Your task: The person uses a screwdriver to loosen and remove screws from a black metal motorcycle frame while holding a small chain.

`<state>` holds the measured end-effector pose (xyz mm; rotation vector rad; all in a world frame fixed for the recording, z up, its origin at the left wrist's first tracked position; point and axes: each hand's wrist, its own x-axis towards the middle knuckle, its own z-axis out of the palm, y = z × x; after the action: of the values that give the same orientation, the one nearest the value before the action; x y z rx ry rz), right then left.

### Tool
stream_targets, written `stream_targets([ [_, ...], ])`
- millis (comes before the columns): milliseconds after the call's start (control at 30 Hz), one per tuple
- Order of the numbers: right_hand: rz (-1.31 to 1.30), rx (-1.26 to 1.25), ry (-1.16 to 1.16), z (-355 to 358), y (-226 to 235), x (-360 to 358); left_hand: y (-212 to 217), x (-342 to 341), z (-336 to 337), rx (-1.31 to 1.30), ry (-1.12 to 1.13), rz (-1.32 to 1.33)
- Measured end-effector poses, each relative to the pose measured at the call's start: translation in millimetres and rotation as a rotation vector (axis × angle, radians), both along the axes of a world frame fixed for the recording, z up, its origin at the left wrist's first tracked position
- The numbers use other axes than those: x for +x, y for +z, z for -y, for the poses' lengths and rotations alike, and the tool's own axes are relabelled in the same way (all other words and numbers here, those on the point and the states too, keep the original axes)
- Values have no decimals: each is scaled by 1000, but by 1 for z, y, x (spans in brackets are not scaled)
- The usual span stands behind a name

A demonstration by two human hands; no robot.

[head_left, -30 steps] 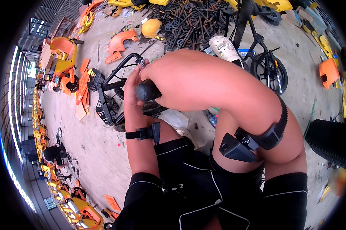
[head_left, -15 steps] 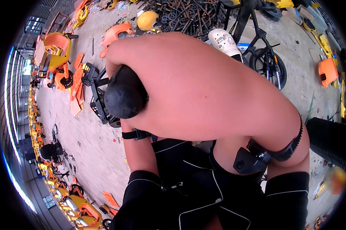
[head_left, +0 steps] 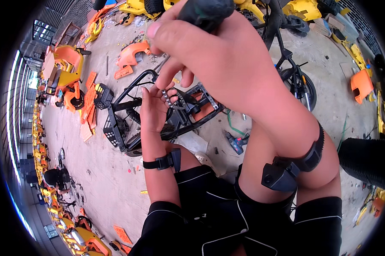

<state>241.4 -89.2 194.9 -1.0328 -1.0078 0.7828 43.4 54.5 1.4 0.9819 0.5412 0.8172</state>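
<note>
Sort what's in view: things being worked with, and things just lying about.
In use, apparently:
metal chain, at the left hand
black handle, gripped in the right hand
black frame, likely the workpiece

Lying about:
curved orange panel
orange slats
orange shell, far right

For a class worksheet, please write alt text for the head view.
A person's left hand holds a metal chain beside a black bike frame, while the right hand grips a black handle. A drill lies on the floor.

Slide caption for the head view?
Right hand grips a black tool; left hand holds a chain near a bike frame.
</note>
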Motion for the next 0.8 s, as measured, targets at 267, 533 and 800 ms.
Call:
stream_targets([
  [267, -182, -9, 69, 7, 1, 14, 9, 0, 4, 39, -28, -19],
  [533, -176, 31, -56, 22, 11, 17, 7, -4, 3, 11, -34, 35],
  [800, -223, 84, 8, 24, 6, 17, 2, -7, 3, 65, -7, -27],
])
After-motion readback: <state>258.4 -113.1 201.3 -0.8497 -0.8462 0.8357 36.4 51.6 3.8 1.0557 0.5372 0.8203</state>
